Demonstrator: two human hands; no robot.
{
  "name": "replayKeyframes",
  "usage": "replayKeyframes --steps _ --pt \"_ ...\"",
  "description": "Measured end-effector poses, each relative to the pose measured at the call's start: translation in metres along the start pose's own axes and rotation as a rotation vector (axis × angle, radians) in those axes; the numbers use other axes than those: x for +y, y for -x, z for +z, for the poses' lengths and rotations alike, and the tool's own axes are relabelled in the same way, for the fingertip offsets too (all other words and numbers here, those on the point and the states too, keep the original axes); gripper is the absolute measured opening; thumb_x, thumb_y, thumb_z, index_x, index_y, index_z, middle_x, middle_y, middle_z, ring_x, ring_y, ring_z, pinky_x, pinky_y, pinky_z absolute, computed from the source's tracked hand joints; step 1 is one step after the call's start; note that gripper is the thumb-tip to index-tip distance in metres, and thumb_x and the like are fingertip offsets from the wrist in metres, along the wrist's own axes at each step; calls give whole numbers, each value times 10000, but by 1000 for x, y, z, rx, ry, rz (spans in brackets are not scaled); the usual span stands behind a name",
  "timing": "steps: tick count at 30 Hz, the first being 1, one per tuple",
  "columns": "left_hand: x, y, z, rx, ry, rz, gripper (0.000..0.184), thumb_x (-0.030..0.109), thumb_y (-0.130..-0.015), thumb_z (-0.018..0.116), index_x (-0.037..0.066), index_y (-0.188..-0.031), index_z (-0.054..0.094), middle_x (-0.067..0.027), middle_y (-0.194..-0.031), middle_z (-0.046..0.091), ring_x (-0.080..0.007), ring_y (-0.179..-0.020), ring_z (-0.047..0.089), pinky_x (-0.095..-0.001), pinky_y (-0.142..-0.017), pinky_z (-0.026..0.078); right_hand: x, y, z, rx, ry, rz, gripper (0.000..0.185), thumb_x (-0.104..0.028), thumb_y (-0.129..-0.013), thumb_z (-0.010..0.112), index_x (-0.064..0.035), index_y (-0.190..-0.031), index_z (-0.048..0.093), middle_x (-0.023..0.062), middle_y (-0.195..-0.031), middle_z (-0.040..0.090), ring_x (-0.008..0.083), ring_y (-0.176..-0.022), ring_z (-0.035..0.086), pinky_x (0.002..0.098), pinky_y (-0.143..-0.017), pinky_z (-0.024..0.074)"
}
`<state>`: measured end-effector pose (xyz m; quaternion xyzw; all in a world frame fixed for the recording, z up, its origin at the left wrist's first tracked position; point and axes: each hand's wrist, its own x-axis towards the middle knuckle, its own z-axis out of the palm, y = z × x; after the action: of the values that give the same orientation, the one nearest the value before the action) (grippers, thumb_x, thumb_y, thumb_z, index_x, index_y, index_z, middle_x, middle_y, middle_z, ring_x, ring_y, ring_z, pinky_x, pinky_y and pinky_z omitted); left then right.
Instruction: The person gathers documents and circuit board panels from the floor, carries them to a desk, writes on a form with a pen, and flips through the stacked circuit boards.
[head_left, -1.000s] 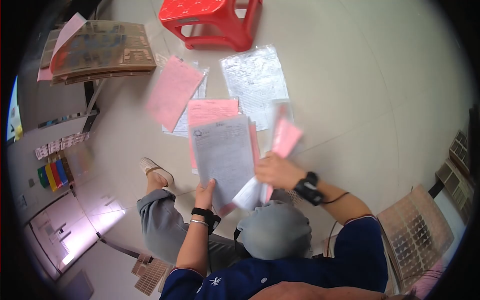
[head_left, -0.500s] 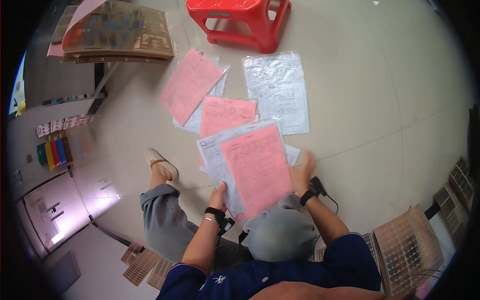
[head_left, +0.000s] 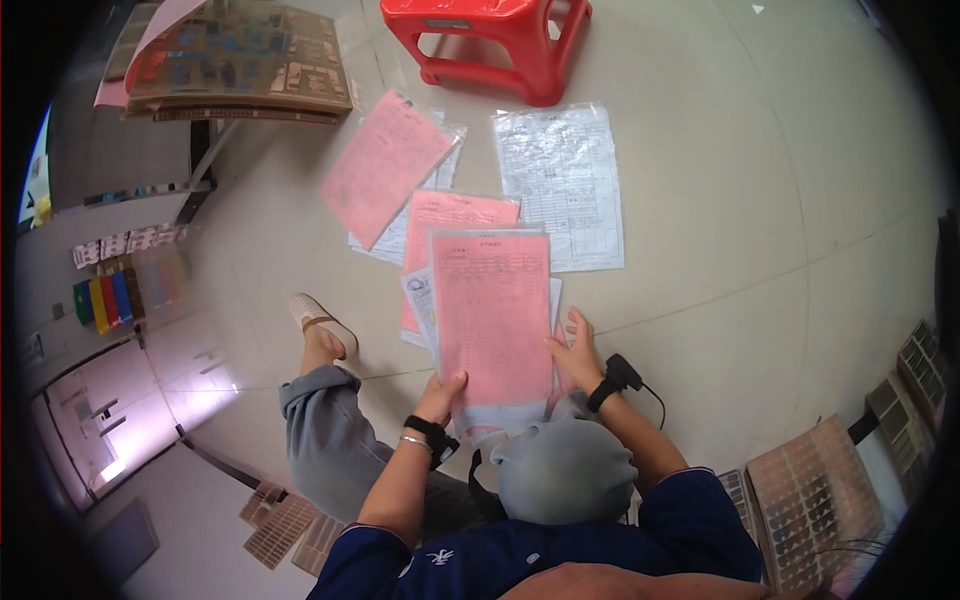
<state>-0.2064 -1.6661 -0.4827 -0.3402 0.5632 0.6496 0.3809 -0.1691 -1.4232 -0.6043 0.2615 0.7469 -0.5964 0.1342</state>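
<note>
1. At the centre of the view, taken as a clock face, the stack (head_left: 495, 320) is held above the floor (head_left: 720, 270), with a pink sheet on top and white edges poking out at left and bottom.
2. Left hand (head_left: 440, 398), toward 7 o'clock: pinching the stack's lower left edge, thumb on top.
3. Right hand (head_left: 577, 352), toward 4 o'clock: fingers spread, thumb at the stack's right edge.
4. At 12 o'clock, just beyond the stack and partly covered by it, lies another pink sheet (head_left: 462, 208); farther out stands the red stool (head_left: 485, 28).
5. At 11 o'clock a tilted pink sheet (head_left: 385, 168) overlaps white paper (head_left: 440, 178) on the floor.
6. At 1 o'clock a white sheet (head_left: 565, 185) in a shiny sleeve lies flat.
7. Toward 9 o'clock is a shoe (head_left: 326, 326).
</note>
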Motion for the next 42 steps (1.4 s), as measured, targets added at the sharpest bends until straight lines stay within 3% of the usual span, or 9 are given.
replayKeyframes --steps 3,7,11,13,17,23,28,32,42 --pt "27 21 8 -129 2 -63 503 246 -807 621 -28 -1191 445 -95 -1117 540 -189 -1010 519 -320 -885 401 -27 4 -17 -340 -752 279 628 -162 -763 672 -15 -1274 338 102 -1188 448 178 -1006 487 289 -848 431" --pt "48 31 19 -186 -59 -42 498 221 -811 619 -28 -1201 434 -89 -1117 539 -170 -1011 514 -312 -884 401 -45 3 -36 -694 -947 613 526 -169 -803 634 -14 -1240 387 53 -1120 503 137 -1016 476 274 -867 412" --pt "50 22 21 -126 -145 124 443 182 -854 554 10 -1236 410 -63 -1131 533 -156 -1014 509 -300 -871 405 -61 -42 -68 -522 -475 172 477 -145 -794 630 -4 -1204 432 38 -1087 522 132 -985 495 282 -869 405" --pt "46 17 18 -100 -211 206 425 172 -871 524 36 -1254 400 -58 -1139 533 -156 -1014 511 -297 -860 409 -102 -67 -85 -329 -650 -7 451 -151 -790 628 -4 -1180 457 42 -1057 545 126 -956 511 285 -834 421" --pt "31 22 -1 138 -238 120 366 177 -896 472 109 -1252 418 -68 -1153 538 -162 -997 535 -287 -820 426 -119 -153 -104 1 -411 57 349 -151 -766 622 9 -1068 557 87 -1082 564 182 -986 531 325 -854 413" --pt "12 26 -27 229 -197 62 343 176 -899 464 112 -1235 440 -59 -1140 546 -155 -977 546 -283 -807 433 -86 -221 -66 637 769 -40 336 -143 -701 623 51 -971 574 221 -952 588 378 -878 568 402 -798 445" --pt "0 19 -30 235 -192 50 318 173 -902 462 106 -1213 462 -51 -1124 554 -142 -963 550 -275 -797 435 -67 -237 -86 348 395 -148 391 -150 -705 628 62 -1020 535 243 -915 587 400 -856 566 441 -797 439" --pt "-2 17 -29 225 -179 55 304 172 -905 458 100 -1199 475 -45 -1108 561 -136 -942 556 -272 -795 434 -114 -187 -121 133 -303 -112 364 -89 -800 588 77 -1109 491 119 -999 591 169 -864 558 281 -767 446" --pt "-2 15 -21 229 -142 39 282 157 -901 456 99 -1173 500 -24 -1058 574 -105 -871 557 -241 -723 434 -155 -83 -100 -74 -777 -92 451 -101 -807 607 15 -1204 428 91 -1135 516 182 -1014 500 314 -900 386"
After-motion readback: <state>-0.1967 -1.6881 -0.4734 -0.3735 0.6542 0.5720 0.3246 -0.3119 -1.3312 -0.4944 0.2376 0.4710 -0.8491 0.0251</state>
